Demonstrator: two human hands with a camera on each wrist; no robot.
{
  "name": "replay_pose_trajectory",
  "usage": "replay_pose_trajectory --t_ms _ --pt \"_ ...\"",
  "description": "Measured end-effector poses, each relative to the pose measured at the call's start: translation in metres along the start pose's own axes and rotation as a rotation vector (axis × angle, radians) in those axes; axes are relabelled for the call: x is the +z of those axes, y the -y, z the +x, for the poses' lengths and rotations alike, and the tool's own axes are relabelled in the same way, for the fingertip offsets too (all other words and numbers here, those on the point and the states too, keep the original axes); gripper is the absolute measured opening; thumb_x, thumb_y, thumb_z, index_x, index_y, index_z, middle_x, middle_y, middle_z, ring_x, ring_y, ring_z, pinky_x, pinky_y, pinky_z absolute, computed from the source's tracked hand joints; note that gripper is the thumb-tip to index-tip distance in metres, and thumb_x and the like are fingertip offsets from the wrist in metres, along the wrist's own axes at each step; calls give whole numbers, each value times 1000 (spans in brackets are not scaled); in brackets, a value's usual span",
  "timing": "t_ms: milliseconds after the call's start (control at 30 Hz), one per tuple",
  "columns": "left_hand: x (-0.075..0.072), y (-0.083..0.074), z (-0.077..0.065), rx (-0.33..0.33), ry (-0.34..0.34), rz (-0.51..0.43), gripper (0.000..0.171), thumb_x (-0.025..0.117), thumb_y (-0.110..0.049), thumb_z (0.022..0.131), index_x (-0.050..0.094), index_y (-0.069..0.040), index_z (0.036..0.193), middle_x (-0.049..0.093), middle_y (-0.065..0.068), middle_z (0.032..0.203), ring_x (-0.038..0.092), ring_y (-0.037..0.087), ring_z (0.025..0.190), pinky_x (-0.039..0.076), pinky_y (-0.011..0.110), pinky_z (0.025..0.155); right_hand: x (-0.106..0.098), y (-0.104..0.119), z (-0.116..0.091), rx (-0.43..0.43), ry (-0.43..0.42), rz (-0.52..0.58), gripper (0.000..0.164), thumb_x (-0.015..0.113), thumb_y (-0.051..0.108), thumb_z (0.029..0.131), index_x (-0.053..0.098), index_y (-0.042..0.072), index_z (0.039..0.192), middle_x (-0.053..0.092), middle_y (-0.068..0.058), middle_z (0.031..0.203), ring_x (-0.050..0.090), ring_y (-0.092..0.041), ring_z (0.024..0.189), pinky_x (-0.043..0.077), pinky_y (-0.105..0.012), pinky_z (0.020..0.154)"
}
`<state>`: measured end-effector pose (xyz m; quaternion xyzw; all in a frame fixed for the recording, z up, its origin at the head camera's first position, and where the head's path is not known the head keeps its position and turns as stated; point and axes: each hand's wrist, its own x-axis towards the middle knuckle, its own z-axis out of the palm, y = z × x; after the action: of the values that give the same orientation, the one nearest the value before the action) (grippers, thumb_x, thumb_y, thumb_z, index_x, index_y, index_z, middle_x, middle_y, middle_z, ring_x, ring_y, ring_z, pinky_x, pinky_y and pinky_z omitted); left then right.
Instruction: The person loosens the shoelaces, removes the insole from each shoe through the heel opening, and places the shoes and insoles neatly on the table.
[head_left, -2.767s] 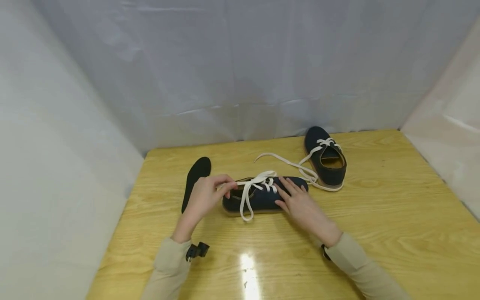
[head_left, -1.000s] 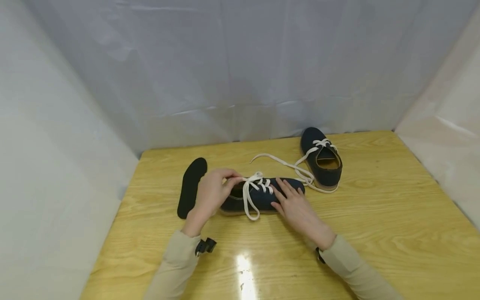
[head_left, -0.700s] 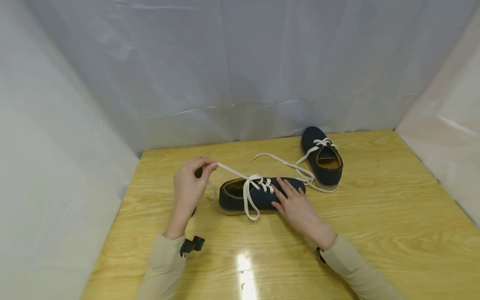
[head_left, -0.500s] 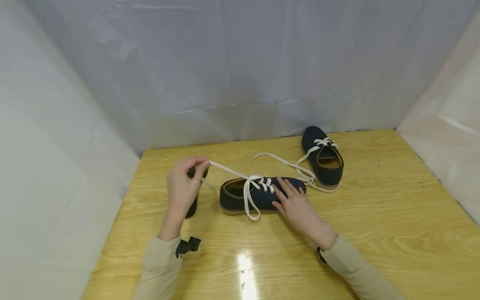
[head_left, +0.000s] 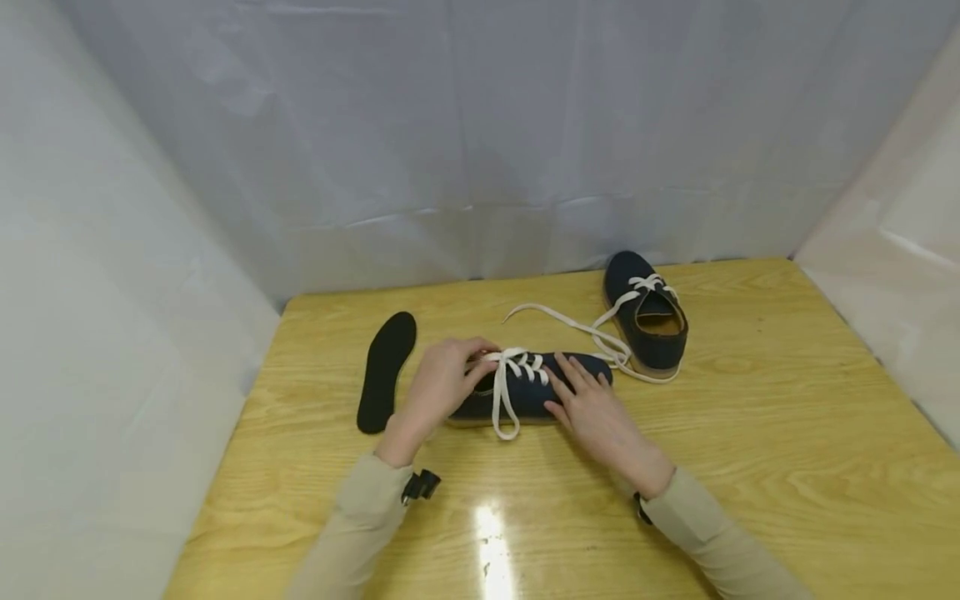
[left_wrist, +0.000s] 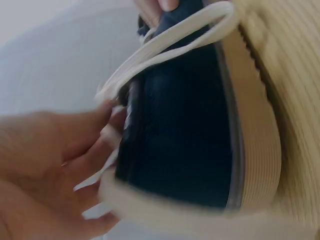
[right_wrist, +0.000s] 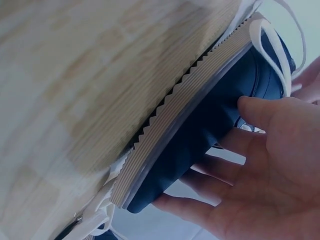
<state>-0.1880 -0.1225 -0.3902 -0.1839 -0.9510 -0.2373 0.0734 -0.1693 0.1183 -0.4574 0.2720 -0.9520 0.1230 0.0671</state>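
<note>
A navy shoe [head_left: 540, 404] with white laces lies across the middle of the table, its toe to the right. The white shoelace [head_left: 504, 408] is tied in a bow over the shoe's opening, with one loop hanging down the near side. My left hand [head_left: 442, 379] pinches the shoelace close to the knot, above the heel end. In the left wrist view a blurred length of lace [left_wrist: 150, 202] crosses in front of the heel. My right hand [head_left: 600, 421] rests on the toe part with spread, fairly straight fingers, the thumb against the near side.
A black insole [head_left: 386, 373] lies on the table [head_left: 637, 533] left of the shoe. The second navy shoe [head_left: 647, 317] stands at the back right, its long loose lace [head_left: 555, 314] trailing left behind the first shoe. A grey curtain [head_left: 480, 142] hangs behind the table.
My left hand drew a lace end out to the left, over the insole, then came back right to the bow. The insole shows fully again. My right hand stays on the shoe.
</note>
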Motion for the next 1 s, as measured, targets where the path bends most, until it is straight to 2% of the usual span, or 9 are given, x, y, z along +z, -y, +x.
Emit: replay_pose_trajectory --t_ms 133,267,467,600,667,767,833,900,1000 --pt "0 -2 4 -7 -115 72 17 72 -30 93 82 -19 101 78 0 87 70 18 71 53 43 92 1 2 1 -11 7 1 54 57 32 105 47 4 150 35 -22 160 39 -40 144 39 -64 107" --pt "-8 5 0 12 -216 156 15 75 -32 90 83 -22 98 78 -3 85 72 20 78 43 51 107 3 2 2 -17 9 7 54 57 33 105 48 3 150 35 -22 160 39 -40 144 39 -64 107" --pt "-21 16 -10 48 -389 106 17 77 -29 88 83 -17 99 79 2 89 71 26 88 43 54 105 2 4 1 -26 13 17 53 57 32 105 50 3 148 36 -22 159 40 -41 143 40 -64 106" --pt "-37 23 -11 53 -567 4 16 79 -24 88 83 -11 97 78 7 89 71 29 83 50 51 92 1 3 1 -21 18 20 54 57 32 105 49 3 149 35 -22 159 39 -41 144 39 -65 106" --pt "-45 26 -10 68 -624 -40 15 79 -21 88 82 -8 96 78 9 88 71 30 80 53 47 85 1 3 0 -15 16 19 54 57 32 105 48 3 149 36 -23 159 39 -41 144 39 -65 106" --pt "-51 27 -9 88 -591 -62 15 77 -21 90 82 -8 96 78 7 86 70 25 74 54 41 73 0 1 -1 -2 14 19 55 58 31 104 48 3 150 36 -23 159 39 -41 144 38 -66 106" --pt "-50 27 -10 76 -508 -85 17 74 -23 94 81 -8 98 77 6 86 69 21 69 52 37 64 0 1 -2 -1 9 15 55 58 31 104 48 2 149 37 -23 158 39 -42 143 39 -66 106" --pt "-47 26 -12 27 -413 -102 20 70 -27 97 80 -11 101 76 3 87 63 20 64 45 36 58 0 0 -2 -4 7 8 55 58 31 104 48 3 150 36 -23 158 39 -41 143 39 -65 106" --pt "-43 21 -14 -52 -277 -113 26 63 -35 101 79 -14 105 76 2 94 65 21 72 48 38 62 1 0 -1 -7 2 2 55 56 32 105 47 3 150 36 -22 159 39 -40 144 39 -65 107"
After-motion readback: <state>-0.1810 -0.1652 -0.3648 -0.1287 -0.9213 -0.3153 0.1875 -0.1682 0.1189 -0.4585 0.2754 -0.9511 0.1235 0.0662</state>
